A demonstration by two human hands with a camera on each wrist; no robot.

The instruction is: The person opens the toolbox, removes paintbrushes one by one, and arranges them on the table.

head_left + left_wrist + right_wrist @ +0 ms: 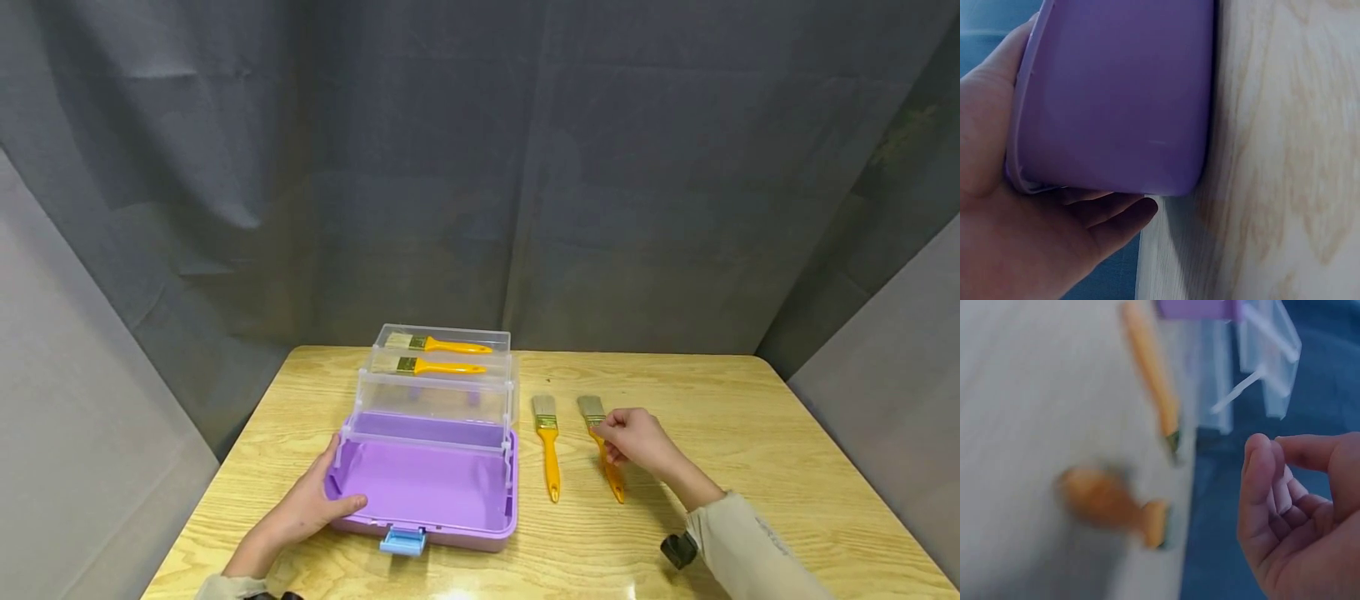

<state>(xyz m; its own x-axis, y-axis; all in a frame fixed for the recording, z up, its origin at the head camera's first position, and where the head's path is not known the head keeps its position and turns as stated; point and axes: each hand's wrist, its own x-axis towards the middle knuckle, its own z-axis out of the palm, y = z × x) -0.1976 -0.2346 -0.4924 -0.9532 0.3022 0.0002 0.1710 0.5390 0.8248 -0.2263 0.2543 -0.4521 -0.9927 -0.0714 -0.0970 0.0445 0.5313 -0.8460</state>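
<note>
A purple toolbox (427, 483) stands with its clear trays (435, 400) raised at the back. My left hand (303, 504) holds its front left corner, thumb over the rim and fingers along the outer side; the left wrist view shows the purple wall (1116, 94) close to the palm. My right hand (641, 437) is over the right-hand paintbrush (613, 482), partly covering it. In the right wrist view, the thumb and fingertips (1260, 456) meet with nothing visible between them, apart from the blurred brush (1094, 494). Another paintbrush (551, 454) lies between that brush and the toolbox.
Two yellow-handled paintbrushes, one upper (450, 346) and one lower (446, 367), lie in the raised trays. A blue latch (403, 542) hangs at the toolbox front. Behind the wooden table (750, 467) hangs a dark grey curtain (637, 183).
</note>
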